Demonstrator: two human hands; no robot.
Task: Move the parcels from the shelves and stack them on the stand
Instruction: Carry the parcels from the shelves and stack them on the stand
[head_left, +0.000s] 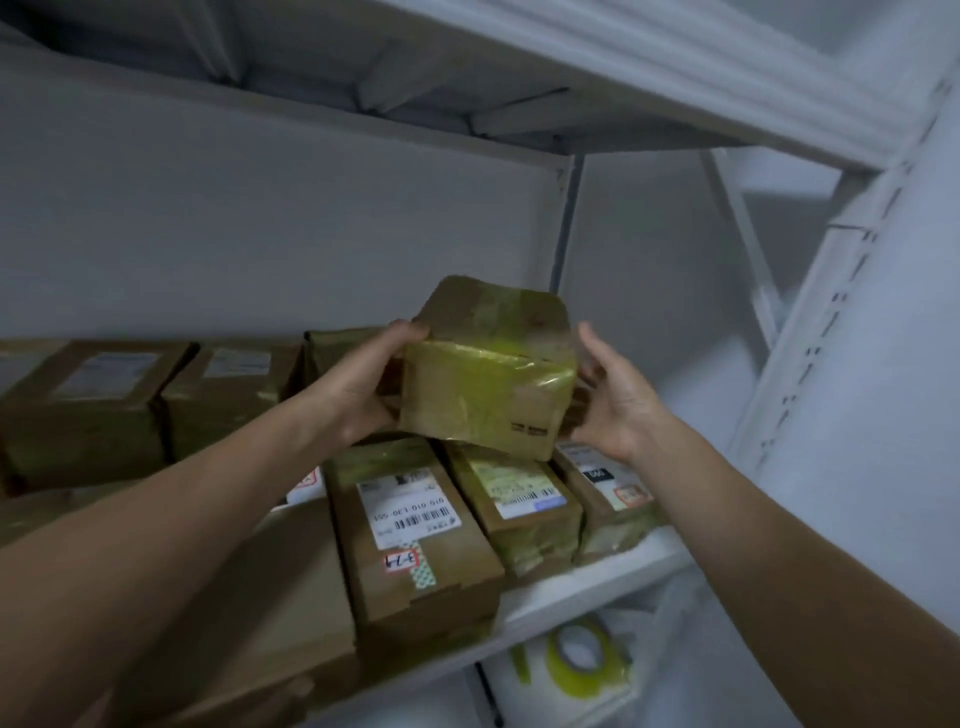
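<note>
A small brown cardboard parcel (491, 371) wrapped in shiny tape is tilted in the air above the shelf. My left hand (363, 387) grips its left side, fingers curled over the top edge. My right hand (615, 400) is at its right side with fingers spread; the fingertips reach under the parcel's right edge. Below it, three labelled parcels (415, 530) lie side by side on the white shelf (587, 582). More brown parcels (98, 405) are stacked at the back left. No stand is in view.
A large flat carton (270, 613) lies at the front left of the shelf. A roll of clear tape (582, 660) sits on the lower shelf. A white upright post (831, 322) stands on the right, and another shelf (623, 67) hangs overhead.
</note>
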